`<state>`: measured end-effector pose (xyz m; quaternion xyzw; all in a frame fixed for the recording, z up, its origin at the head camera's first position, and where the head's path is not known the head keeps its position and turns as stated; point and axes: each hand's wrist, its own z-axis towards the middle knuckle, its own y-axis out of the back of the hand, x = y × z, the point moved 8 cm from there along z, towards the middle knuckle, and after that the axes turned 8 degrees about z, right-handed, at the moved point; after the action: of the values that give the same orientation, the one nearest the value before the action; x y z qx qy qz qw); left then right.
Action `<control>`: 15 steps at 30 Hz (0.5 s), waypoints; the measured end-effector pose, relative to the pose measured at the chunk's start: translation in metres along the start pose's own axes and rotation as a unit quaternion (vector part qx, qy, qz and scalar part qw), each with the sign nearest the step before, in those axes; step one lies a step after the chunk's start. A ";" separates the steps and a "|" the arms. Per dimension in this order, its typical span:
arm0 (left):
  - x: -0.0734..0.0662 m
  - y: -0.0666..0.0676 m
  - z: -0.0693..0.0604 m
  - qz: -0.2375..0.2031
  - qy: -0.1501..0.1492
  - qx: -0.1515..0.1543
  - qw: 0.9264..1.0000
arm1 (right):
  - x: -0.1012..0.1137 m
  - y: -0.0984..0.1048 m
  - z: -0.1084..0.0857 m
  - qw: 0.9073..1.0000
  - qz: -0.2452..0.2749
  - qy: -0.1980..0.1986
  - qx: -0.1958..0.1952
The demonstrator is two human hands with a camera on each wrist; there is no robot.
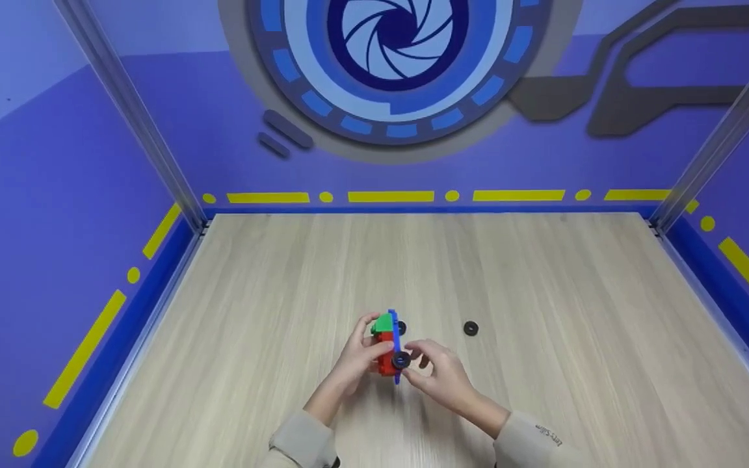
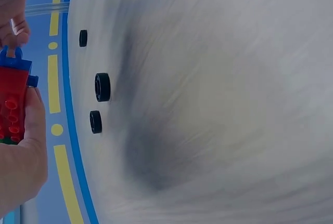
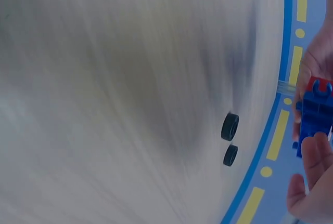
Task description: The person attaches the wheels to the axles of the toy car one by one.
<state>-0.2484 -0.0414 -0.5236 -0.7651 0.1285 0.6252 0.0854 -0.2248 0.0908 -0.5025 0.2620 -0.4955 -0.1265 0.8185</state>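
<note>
My left hand (image 1: 354,359) grips a toy vehicle of red bricks (image 1: 385,361), a green brick (image 1: 382,323) and a blue base (image 1: 395,335), turned on its side above the table. A black wheel (image 1: 401,359) with blue at its centre sits against the base's near end. Thumb and forefinger of my right hand (image 1: 445,380) pinch at this wheel's rim; its other fingers are loosely bent. A bare blue peg (image 2: 33,81) sticks out on the underside in the left wrist view. Both wrist views cut off part of the vehicle.
One loose black wheel (image 1: 471,328) lies right of the vehicle on the wooden table (image 1: 543,279). Another wheel (image 1: 402,327) is partly hidden behind the base. The left wrist view shows a third loose wheel (image 2: 102,87). Blue panels (image 1: 413,175) border the table.
</note>
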 end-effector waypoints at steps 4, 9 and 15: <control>0.008 0.009 0.001 -0.004 0.010 -0.016 1.000 | -0.008 0.002 0.000 1.000 0.023 -0.005 -0.007; 0.025 0.020 0.009 -0.005 0.016 -0.032 0.999 | -0.025 0.004 0.000 0.999 0.037 -0.035 -0.016; 0.039 0.035 0.018 0.001 0.013 -0.055 0.998 | -0.054 0.005 0.002 0.991 0.049 -0.123 -0.021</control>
<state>-0.2686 -0.0734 -0.5645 -0.7768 0.0961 0.6210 0.0409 -0.2526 0.1197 -0.5393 0.2029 -0.6015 -0.1280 0.7620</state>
